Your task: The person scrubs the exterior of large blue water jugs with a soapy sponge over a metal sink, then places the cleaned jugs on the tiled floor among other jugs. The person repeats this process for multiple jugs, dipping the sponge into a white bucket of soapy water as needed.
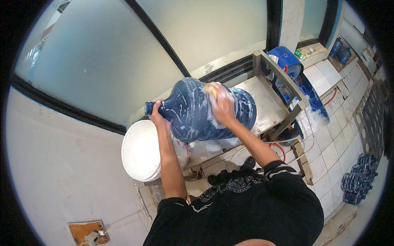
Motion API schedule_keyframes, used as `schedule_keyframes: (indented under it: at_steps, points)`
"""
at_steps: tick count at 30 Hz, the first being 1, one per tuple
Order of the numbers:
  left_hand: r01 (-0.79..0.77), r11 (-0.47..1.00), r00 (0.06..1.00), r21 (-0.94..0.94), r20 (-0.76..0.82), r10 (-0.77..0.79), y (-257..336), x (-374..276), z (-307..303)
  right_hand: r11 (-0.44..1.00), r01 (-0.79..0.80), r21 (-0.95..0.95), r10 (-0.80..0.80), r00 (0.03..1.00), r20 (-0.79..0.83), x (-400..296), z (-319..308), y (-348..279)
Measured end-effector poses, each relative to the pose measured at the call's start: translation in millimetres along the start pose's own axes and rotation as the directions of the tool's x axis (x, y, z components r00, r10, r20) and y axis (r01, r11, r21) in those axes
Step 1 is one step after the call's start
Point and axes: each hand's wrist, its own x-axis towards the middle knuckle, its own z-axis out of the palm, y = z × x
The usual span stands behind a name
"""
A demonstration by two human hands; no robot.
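A large blue plastic water jug (190, 107) lies on its side on a metal bench (264, 104), streaked with white suds. My left hand (157, 115) grips the jug's neck at its mouth end. Against the jug's upper side, my right hand (221, 106) presses a yellow and whitish sponge or cloth (211, 89); the hand is blurred. Beneath my left forearm, a white plastic bucket (140, 150) stands at the bench's left end, its inside white.
Beyond the bench's raised metal frame (286, 80) are a blue drum (286, 61) and a blue tub (318, 104) with suds. A red hose (281, 150) runs below. Several ribbed jugs (358, 180) stand at the right on the tiled floor. Frosted windows (101, 61) line the wall behind.
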Motion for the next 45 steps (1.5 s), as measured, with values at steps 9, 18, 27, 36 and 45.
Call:
schedule_keyframes:
  at_steps: [9,18,27,36,45]
  points:
    - [0.007,0.998,0.900,0.061,-0.436,0.020,2,-9,30,0.985,0.025,-0.169,-0.036,0.997,-0.064,-5,35,5]
    - [-0.022,0.985,0.875,0.169,-0.474,0.101,3,-1,16,0.957,0.231,0.177,-0.228,0.973,-0.038,-78,38,-9]
    - [-0.187,0.968,0.882,0.170,-0.404,0.242,-7,-6,23,0.975,0.211,-0.075,-0.138,0.829,0.542,106,42,-68]
    - [-0.040,0.972,0.785,0.231,-0.594,0.174,3,-10,38,0.971,0.239,-0.012,-0.235,0.961,0.142,-83,34,-64]
    - [-0.085,0.973,0.823,0.215,-0.535,0.190,12,-5,7,0.979,-0.149,-0.137,0.143,0.988,-0.054,10,64,6]
